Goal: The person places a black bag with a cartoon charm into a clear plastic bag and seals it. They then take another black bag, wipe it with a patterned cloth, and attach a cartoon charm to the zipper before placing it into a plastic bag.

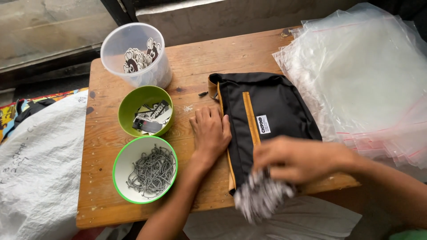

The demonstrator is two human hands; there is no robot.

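Wooden planks, worn and paint-flecked, make up the counter (pixel 111 133), with a concrete ledge running along its far edge. Left hand (pixel 211 131) lies palm down, fingers together and stretched flat, pressing the near-left side of a black bag (pixel 267 111) with tan trim, right on its tan edge; nothing is pinched, the grip is flat and loose. Right hand (pixel 293 158) comes in from the right, forearm crossing the counter's near edge, fingers curled down and closed on a blurred bundle of black-and-white patterned material (pixel 260 198) at the bag's near end; the blur hides how tightly it clamps. That bundle hangs over the near edge of the counter, and the bag itself sits centre-right, its near end reaching the lip. To the left, three containers stand in a loose column: a clear plastic tub (pixel 138 58) with cartoon stickers, a green bowl (pixel 144 111) of dark printed tags, and a white bowl with green rim (pixel 144 169) full of ball chains. Bare wood shows between the bowls and the left hand. On the right, a stack of clear zip bags (pixel 364 80) just touches the bag's right side. A white sack (pixel 40 164) lies beyond the counter's left edge.
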